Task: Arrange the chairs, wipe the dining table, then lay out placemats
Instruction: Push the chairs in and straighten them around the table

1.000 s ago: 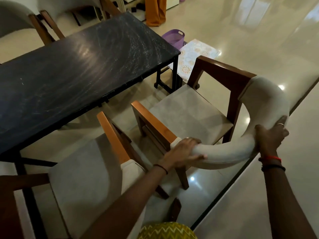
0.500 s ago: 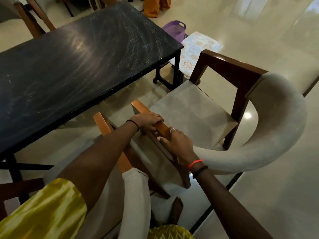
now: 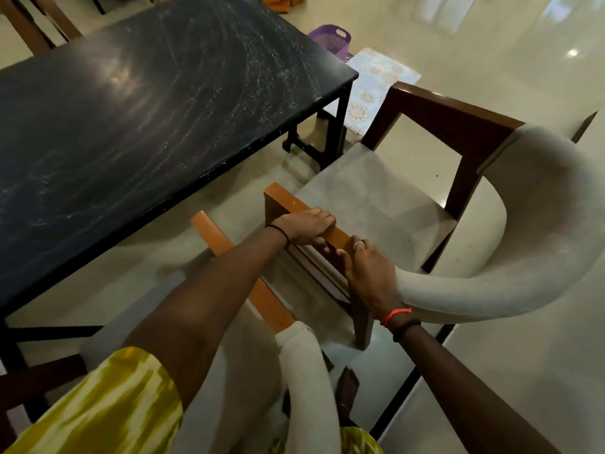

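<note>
A wooden armchair [image 3: 376, 204] with a grey seat and a curved pale backrest stands at the near right corner of the black dining table [image 3: 137, 119]. My left hand [image 3: 306, 226] grips its near wooden armrest from above. Just behind it on the same armrest, my right hand [image 3: 368, 271] grips the rail where it meets the backrest. A second chair [image 3: 262, 299] of the same kind stands close on the left, under my left arm. The patterned placemats [image 3: 376, 90] lie on the floor beyond the table's corner.
A purple basket [image 3: 330, 37] sits on the floor past the table's far right corner. More wooden chairs [image 3: 36, 24] stand at the table's far left side. Glossy cream floor spreads to the right and behind the armchair.
Both my hands left the pale backrest and moved onto the near wooden armrest. Since half a second ago they have held the same grip, and the view has come closer.
</note>
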